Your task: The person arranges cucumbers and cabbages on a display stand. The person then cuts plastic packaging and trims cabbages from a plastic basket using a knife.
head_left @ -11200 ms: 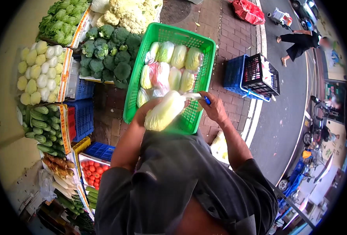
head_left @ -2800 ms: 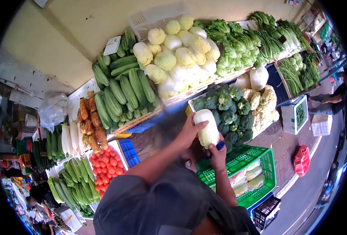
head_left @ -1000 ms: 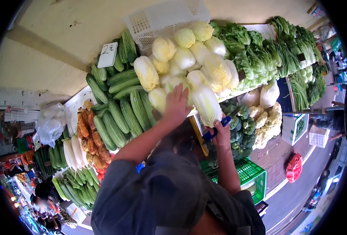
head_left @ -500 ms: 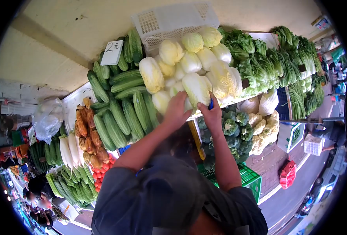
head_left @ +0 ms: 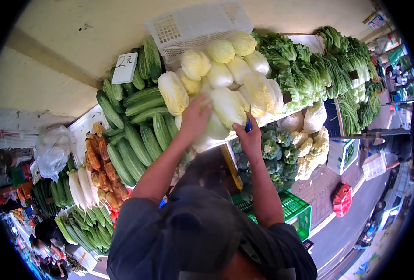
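A pale napa cabbage (head_left: 228, 106) lies at the front of a heap of napa cabbages (head_left: 218, 73). My right hand (head_left: 250, 137) is at its lower right side, closed on a small knife (head_left: 249, 124) with a blue handle; the thin blade points up. My left hand (head_left: 195, 119) is left of this cabbage, over the neighbouring pale cabbages. Motion smears its fingers, so whether it grips anything does not show.
Large cucumbers (head_left: 137, 144) with a price card (head_left: 124, 68) lie left of the cabbages. Leafy lettuce (head_left: 305, 77) is piled to the right. Broccoli (head_left: 272, 151) and cauliflower (head_left: 312, 154) sit lower right, above a green crate (head_left: 296, 212). A white plastic crate (head_left: 193, 28) leans behind.
My left hand has moved left and slightly up, away from the front cabbage's side. My right hand stays by the cabbage with the knife, whose blade now shows. The view has shifted slightly.
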A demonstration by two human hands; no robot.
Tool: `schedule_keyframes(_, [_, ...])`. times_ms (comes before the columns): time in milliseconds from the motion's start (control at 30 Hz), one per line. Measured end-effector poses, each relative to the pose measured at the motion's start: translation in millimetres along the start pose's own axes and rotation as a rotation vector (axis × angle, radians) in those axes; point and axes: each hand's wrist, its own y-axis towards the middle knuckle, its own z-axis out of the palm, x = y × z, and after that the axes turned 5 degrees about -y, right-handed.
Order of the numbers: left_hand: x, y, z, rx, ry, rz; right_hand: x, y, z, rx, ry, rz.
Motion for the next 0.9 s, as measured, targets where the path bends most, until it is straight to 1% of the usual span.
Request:
schedule_keyframes(67, [6.0,1.1,-0.2,0.091,0.095,-0.071,-1.3,-2.4,0.8,0.005,0.085,0.049])
schedule_keyframes(133, [3.1,-1.5,3.0,0.046,0.096,-0.053,0.0,-3.7,2.7,-0.006,0.180,0.070])
schedule_keyframes(167, [6.1,1.4,3.2,0.033,0.043,-0.051,-3.5,-1.4,10.1,-0.053,0.258,-0.012])
schedule_keyframes(200, [11.7,4.9,3.8,0.021,-0.011,-0.051,-5.0,-1.8,10.4,-0.059,0.252,0.018])
schedule_keyframes(233, [17.0,7.1,4.5,-0.027,0.046,0.005,-5.3,-3.0,8.7,-0.064,0.247,0.047])
schedule_keyframes(333, [15.8,24.6,-14.2,0.022,-0.129,-0.041,3.8,-5.8,8.1,-0.072,0.184,0.088])
schedule_keyframes(367, [-6.9,33.7,-25.6,-0.073,-0.145,-0.029,0.3,-7.1,6.7,-0.070,0.150,0.083])
schedule_keyframes(400, [5.2,55.4,-33.2,-0.179,-0.097,0.006,-2.6,-7.1,5.6,-0.067,0.115,0.077])
schedule_keyframes(433, [-10.6,69.5,-49.7,-0.181,-0.121,-0.012,-4.6,-5.8,5.2,-0.052,0.109,0.066])
schedule_keyframes(500, [-5.3,105.2,-71.5,-0.197,0.012,0.094,-3.6,-5.2,6.6,-0.059,0.111,0.070])
schedule_keyframes(533, [3.4,119.7,-76.9,-0.149,0.002,0.031,-3.9,-6.6,6.2,-0.064,0.111,0.076])
schedule_keyframes(600, [-1.7,126.8,-82.9,-0.121,0.061,-0.029,-6.7,-4.1,3.8,-0.042,0.051,0.054])
schedule_keyframes(733, [4.2,120.3,-73.7,-0.152,0.077,0.044,-12.2,-0.4,6.3,-0.050,0.060,-0.021])
schedule_keyframes(767, [7.4,118.3,-69.6,-0.132,0.015,0.021,-1.9,-2.1,5.7,-0.048,0.017,0.020])
schedule_keyframes(800, [1.5,112.3,-63.6,-0.119,-0.007,0.010,-11.3,0.1,6.2,-0.074,-0.018,-0.045])
schedule_keyframes(867, [-3.6,103.2,-51.0,-0.022,-0.098,-0.003,-14.1,-9.2,1.1,-0.155,-0.005,-0.035])
schedule_keyframes(900, [-8.3,97.4,-45.5,0.011,-0.117,-0.020,-3.4,-16.6,-4.3,-0.163,0.059,0.069])
